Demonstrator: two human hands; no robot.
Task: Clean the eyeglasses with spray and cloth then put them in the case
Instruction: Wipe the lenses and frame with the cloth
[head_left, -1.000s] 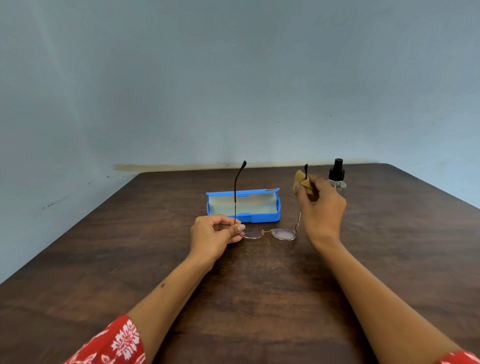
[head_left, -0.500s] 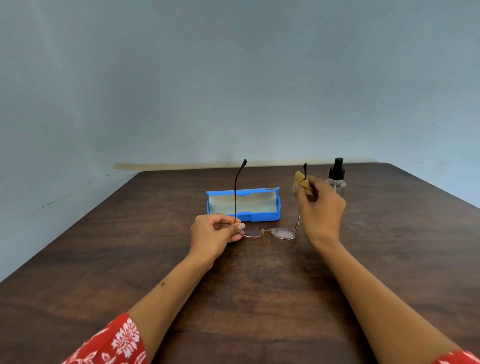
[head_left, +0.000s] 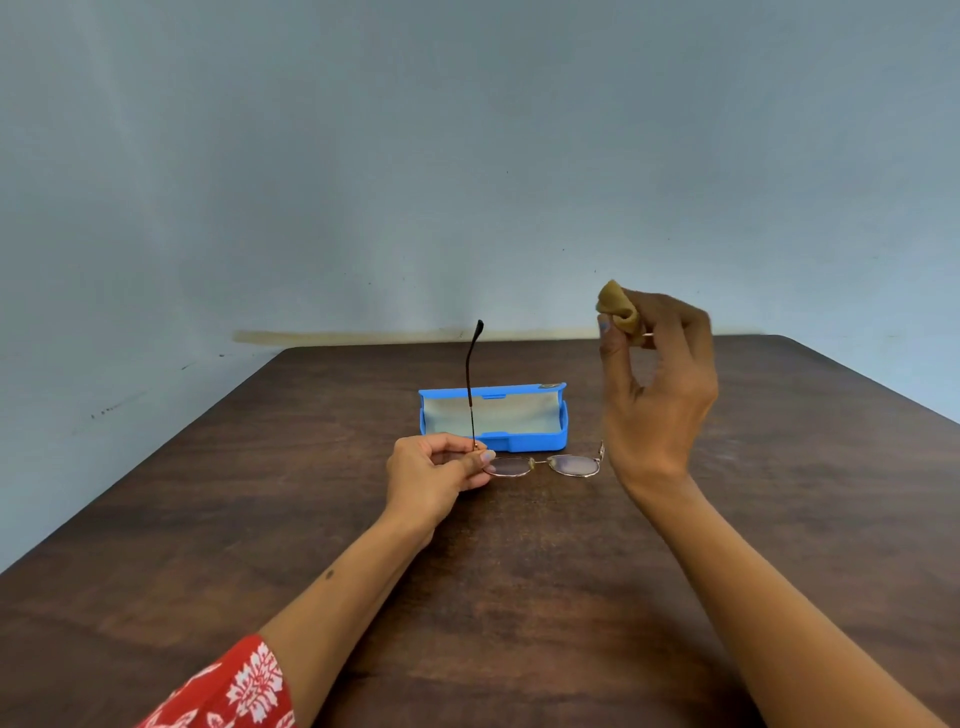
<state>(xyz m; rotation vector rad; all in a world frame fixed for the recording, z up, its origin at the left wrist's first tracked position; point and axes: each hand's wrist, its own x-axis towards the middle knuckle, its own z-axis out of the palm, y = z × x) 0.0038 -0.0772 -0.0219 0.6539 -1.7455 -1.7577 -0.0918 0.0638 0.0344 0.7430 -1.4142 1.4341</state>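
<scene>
We see the eyeglasses (head_left: 543, 464) on the dark wooden bench (head_left: 519, 597), lenses down toward the surface, just in front of the case (head_left: 492, 418). Their long axis, lens to lens, runs left to right, roughly parallel to the case's front wall. The left temple arm (head_left: 471, 382) stands nearly upright from the hinge, its dark curved tip rising above the case against the wall (head_left: 467, 156). At the right end of the frame we make out only a short stub of hinge beside our right wrist; where the right temple arm goes we cannot tell.

Our left hand (head_left: 434, 480) grasps the eyeglasses at the left hinge, thumb and fingertips pinching the frame just beside the left lens, the other fingers curled under. Our right hand (head_left: 657, 384) is raised well above the bench, apart from the eyeglasses, and pinches a small bunched tan cloth (head_left: 618, 312) between thumb and forefinger; the remaining fingers are loosely bent behind it.

The case is blue, open, its pale lining facing us, its long side lying left to right; its lid stands up at the back. It sits beyond the eyeglasses, near but not touching them as far as we can judge. A red patterned sleeve (head_left: 234, 691) covers our left upper arm at the lower edge.
</scene>
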